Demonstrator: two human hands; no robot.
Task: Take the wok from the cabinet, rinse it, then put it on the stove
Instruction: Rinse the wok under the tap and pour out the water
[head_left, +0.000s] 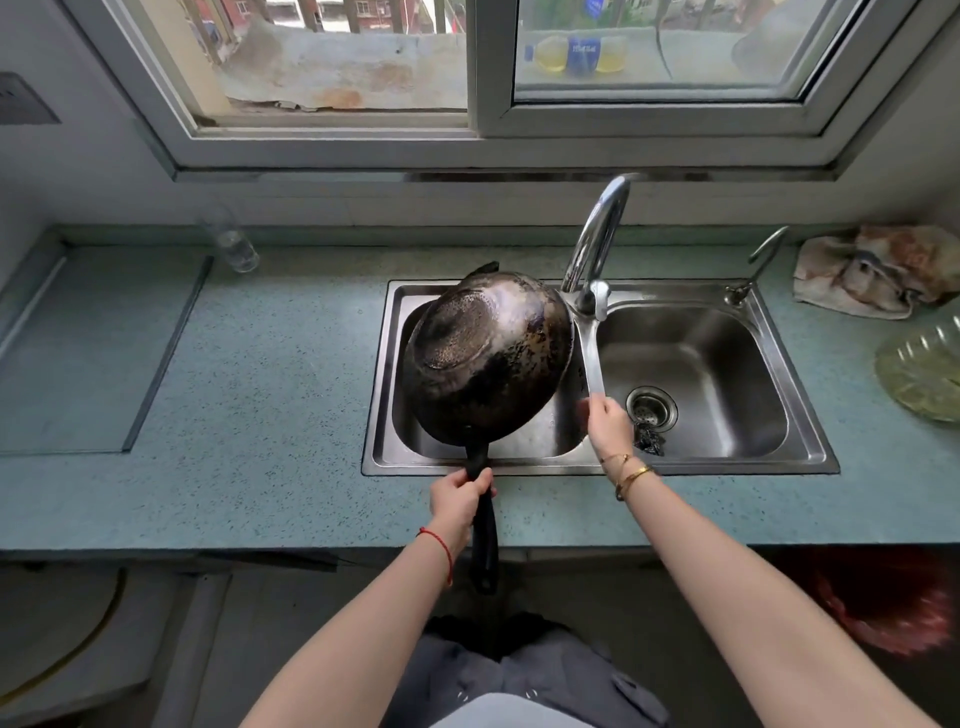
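Observation:
The dark, scorched wok (488, 358) hangs tilted over the left basin of the steel double sink (810, 415), its blackened underside facing me. My left hand (460, 496) grips the wok's long black handle above the sink's front edge. My right hand (608, 423) is at the wok's right rim, over the divider between the basins. Its fingers are blurred and partly hidden behind the rim, so its hold is unclear. The curved faucet (597, 234) rises behind the wok, and no water stream shows.
A dark scrubber (648, 441) lies by the right basin's drain. A small second tap (761, 260), crumpled cloth (872, 270) and glass dish (924, 374) sit to the right. A drinking glass (236, 249) stands at back left beside a recessed counter section (78, 353).

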